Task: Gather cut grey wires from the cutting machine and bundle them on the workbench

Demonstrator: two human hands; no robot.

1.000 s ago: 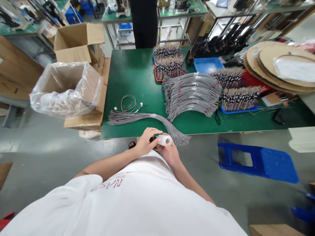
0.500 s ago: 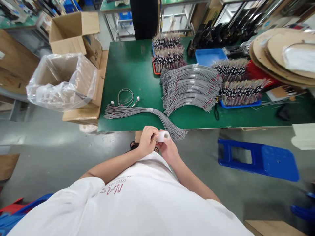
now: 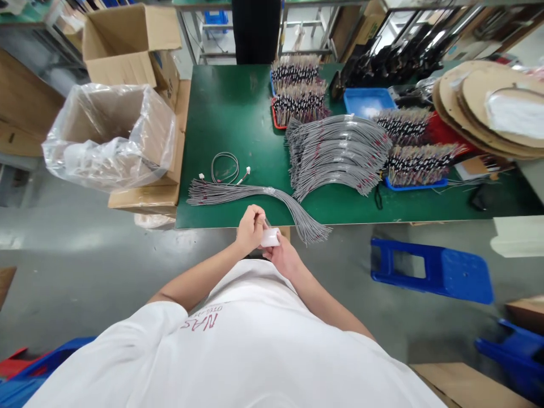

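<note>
My right hand (image 3: 285, 256) grips a small white roll (image 3: 270, 237) just off the table's front edge. My left hand (image 3: 250, 229) is pinched at the roll's left end on a thin clear strip that rises from it. Beyond my hands a bundle of grey cables (image 3: 272, 191), banded at its middle, lies on the green table (image 3: 238, 124), its right end hanging over the edge. A single looped cable (image 3: 225, 168) with white connectors rests behind the bundle. Several more banded grey bundles (image 3: 340, 150) are stacked to the right.
A lined carton (image 3: 110, 136) stands left of the table. Trays of short wires (image 3: 300, 105) and a blue tray (image 3: 369, 102) sit at the back. Round boards (image 3: 493, 107) are at the right, a blue stool (image 3: 433, 269) below. A person in black (image 3: 256, 31) stands behind.
My left hand has risen slightly away from the roll, and a clear strip now shows between them. The roll has turned and moved a little left. The whole view has shifted slightly.
</note>
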